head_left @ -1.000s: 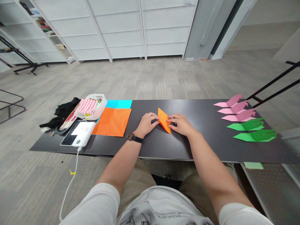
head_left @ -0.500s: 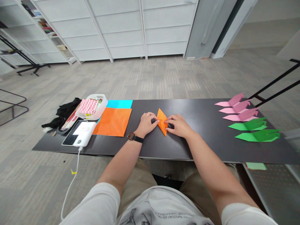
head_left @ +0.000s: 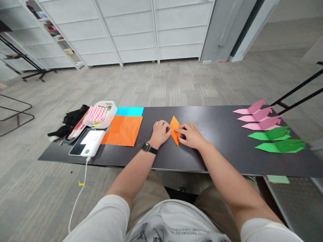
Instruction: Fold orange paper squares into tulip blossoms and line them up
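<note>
A folded piece of orange origami paper (head_left: 174, 122), shaped like a narrow diamond, lies on the dark table between my hands. My left hand (head_left: 160, 132) grips its left edge, fingers curled and thumb against the paper. From the other side my right hand (head_left: 191, 135) pinches the right edge, with its index finger reaching over the middle of the paper. The fingertips hide part of the side corners. To the left lie a flat orange paper sheet (head_left: 123, 131) and a blue paper sheet (head_left: 131, 111), partly under it.
Several folded paper birds stand in a column at the table's right, among them a pink bird (head_left: 261, 124) and a green bird (head_left: 280, 146). At the left are a white basket (head_left: 111, 116), a phone (head_left: 80, 143), a white power bank (head_left: 93, 143) with a cable, and black cloth (head_left: 75, 116).
My right index finger has moved leftward onto the middle of the folded orange paper. Both hands stay at its sides. The whole view has shifted slightly.
</note>
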Motion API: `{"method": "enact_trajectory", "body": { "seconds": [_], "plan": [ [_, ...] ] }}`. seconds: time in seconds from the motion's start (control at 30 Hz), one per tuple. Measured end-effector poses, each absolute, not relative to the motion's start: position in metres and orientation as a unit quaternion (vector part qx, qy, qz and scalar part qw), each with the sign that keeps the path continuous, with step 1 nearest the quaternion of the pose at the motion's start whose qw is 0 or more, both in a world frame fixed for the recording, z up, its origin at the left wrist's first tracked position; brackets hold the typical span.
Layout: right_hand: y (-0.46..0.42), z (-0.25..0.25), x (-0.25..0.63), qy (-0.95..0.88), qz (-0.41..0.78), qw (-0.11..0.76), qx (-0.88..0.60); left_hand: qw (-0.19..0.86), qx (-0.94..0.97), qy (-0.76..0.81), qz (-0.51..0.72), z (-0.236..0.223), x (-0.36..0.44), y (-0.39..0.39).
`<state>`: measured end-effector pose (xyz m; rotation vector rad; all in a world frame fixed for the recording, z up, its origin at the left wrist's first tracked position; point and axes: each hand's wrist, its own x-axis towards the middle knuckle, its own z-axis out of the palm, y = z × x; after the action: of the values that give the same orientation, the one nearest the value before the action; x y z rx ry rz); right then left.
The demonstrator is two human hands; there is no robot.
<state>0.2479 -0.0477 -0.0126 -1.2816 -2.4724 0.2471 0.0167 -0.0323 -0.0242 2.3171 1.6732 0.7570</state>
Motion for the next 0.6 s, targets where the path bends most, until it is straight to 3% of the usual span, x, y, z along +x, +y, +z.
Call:
{"method": "enact_trajectory", "body": {
  "seconds": [0.3, 0.6],
  "plan": [
    [-0.055, -0.006, 0.228, -0.824, 0.029, 0.149, -0.545, 0.089, 0.816, 0.522, 0.231, -0.01, 0.019, -0.038],
    [-0.051, -0.012, 0.232, -0.834, 0.033, 0.15, -0.53, 0.069, 0.838, 0.502, 0.202, -0.011, 0.017, -0.039]
  ]
}}
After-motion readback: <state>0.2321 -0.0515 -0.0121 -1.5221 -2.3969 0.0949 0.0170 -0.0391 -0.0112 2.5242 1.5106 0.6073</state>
